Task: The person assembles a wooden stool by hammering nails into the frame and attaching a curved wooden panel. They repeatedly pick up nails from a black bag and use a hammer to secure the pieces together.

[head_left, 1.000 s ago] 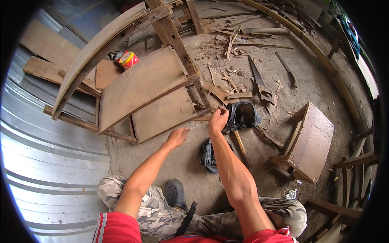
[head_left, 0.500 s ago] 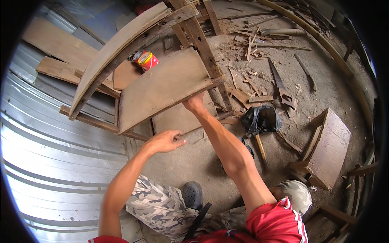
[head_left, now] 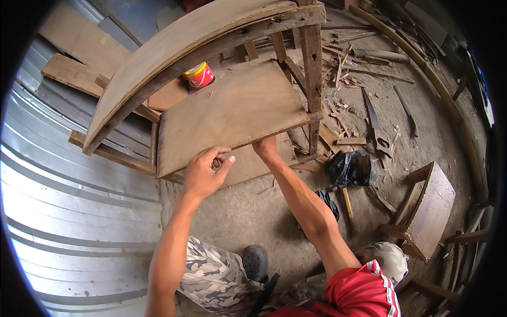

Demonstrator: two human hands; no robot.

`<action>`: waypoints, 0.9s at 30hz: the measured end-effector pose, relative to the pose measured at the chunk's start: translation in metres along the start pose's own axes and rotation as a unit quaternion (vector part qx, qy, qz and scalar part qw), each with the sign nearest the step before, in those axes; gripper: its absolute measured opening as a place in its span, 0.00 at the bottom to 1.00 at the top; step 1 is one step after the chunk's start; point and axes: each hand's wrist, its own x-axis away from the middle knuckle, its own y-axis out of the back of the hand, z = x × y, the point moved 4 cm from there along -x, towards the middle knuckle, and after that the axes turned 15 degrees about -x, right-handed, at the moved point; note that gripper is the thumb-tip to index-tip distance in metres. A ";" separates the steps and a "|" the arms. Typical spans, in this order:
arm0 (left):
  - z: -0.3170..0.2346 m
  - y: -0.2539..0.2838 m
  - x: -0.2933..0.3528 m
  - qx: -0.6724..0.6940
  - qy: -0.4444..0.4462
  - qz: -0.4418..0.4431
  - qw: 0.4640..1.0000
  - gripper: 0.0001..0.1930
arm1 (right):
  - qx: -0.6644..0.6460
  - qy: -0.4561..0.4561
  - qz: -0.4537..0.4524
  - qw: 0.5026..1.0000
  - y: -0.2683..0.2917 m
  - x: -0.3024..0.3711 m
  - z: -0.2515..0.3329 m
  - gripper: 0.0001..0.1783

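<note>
A wooden shelf frame stands in front of me, with a flat plywood board (head_left: 232, 103) across its middle and a curved-edged panel (head_left: 174, 50) above. My right hand (head_left: 265, 145) reaches under the board's near edge. Its fingers are hidden there, so what they grip does not show. My left hand (head_left: 206, 171) is at the same edge, further left, fingers loosely bent and thumb apart. Nothing shows between its thumb and forefinger. A lower panel (head_left: 251, 164) lies beneath the board, and a square wooden post (head_left: 311, 63) rises at its right end.
Behind the board sits a red and yellow tin (head_left: 199, 76). To the right lie a handsaw (head_left: 374, 119), a black plastic bag (head_left: 348, 169), a wooden handle (head_left: 347, 203), wood scraps and a small wooden piece of furniture (head_left: 430, 206). Corrugated metal sheet (head_left: 79, 222) lines the left.
My left hand has moved up and away from me to the board's near edge. The wooden frame has turned, its right post now more upright in view. My right hand stays beneath the board.
</note>
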 end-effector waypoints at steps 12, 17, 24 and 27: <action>0.002 -0.011 -0.022 -0.141 -0.109 -0.099 0.979 0.22 | -0.072 0.089 0.034 0.993 0.006 -0.005 0.004 0.13; 0.009 -0.026 -0.032 -0.150 -0.103 -0.085 0.980 0.30 | -0.048 -0.014 0.076 0.996 0.008 0.027 -0.011 0.09; 0.005 -0.033 -0.044 -0.168 -0.093 -0.071 0.979 0.31 | 0.121 -0.270 0.538 0.790 -0.012 0.173 -0.049 0.21; 0.025 -0.033 -0.028 -0.193 -0.072 -0.066 0.976 0.30 | 0.079 -0.383 0.692 0.607 -0.033 0.187 -0.013 0.32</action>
